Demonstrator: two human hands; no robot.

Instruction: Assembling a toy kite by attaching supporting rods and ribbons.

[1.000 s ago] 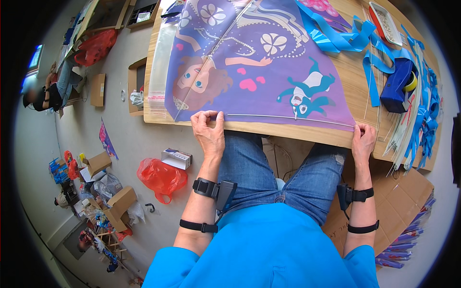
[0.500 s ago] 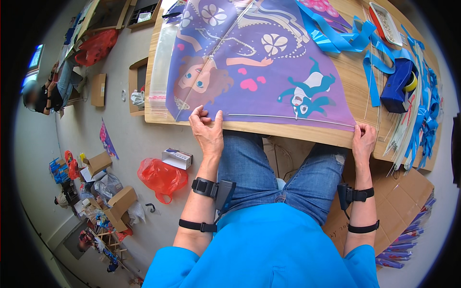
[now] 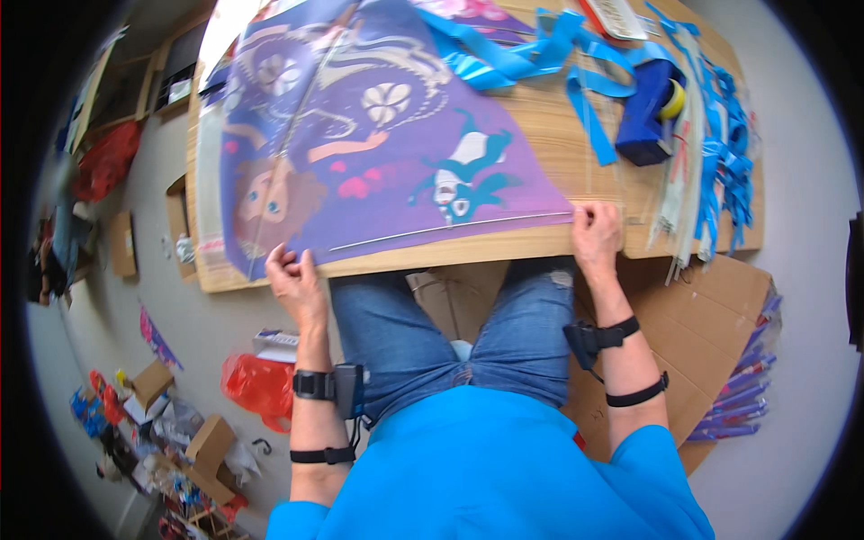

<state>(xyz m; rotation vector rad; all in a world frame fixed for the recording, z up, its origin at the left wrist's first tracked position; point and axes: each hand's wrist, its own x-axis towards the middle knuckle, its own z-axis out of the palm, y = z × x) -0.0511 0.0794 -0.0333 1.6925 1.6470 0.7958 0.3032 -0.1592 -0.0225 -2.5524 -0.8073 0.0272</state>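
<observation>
A purple kite (image 3: 360, 184), printed with a cartoon figure and a teal-and-white animal, lies spread on the wooden table. Along its near edge runs a thin pale rod (image 3: 423, 232). My right hand (image 3: 598, 236) is closed at the kite's right corner, pinching the sheet beside the rod's end. At the near left, my left hand (image 3: 299, 286) touches the lower edge with bent fingers, its thumb held apart from them; the rod's left end stops short of it. Another thin rod (image 3: 306, 99) crosses the kite's middle lengthwise.
Blue ribbon strips (image 3: 589, 81), a blue tape dispenser (image 3: 641, 121) and a bundle of pale rods (image 3: 682, 171) lie on the table's right side. A red-rimmed tray (image 3: 616, 20) stands beyond. Cardboard (image 3: 693, 315) and a red plastic bag (image 3: 256, 387) are below the table.
The whole view has shifted, with table, kite and hands now further left in the picture. My left hand has slid left along the kite's near edge; my right hand stays at the corner.
</observation>
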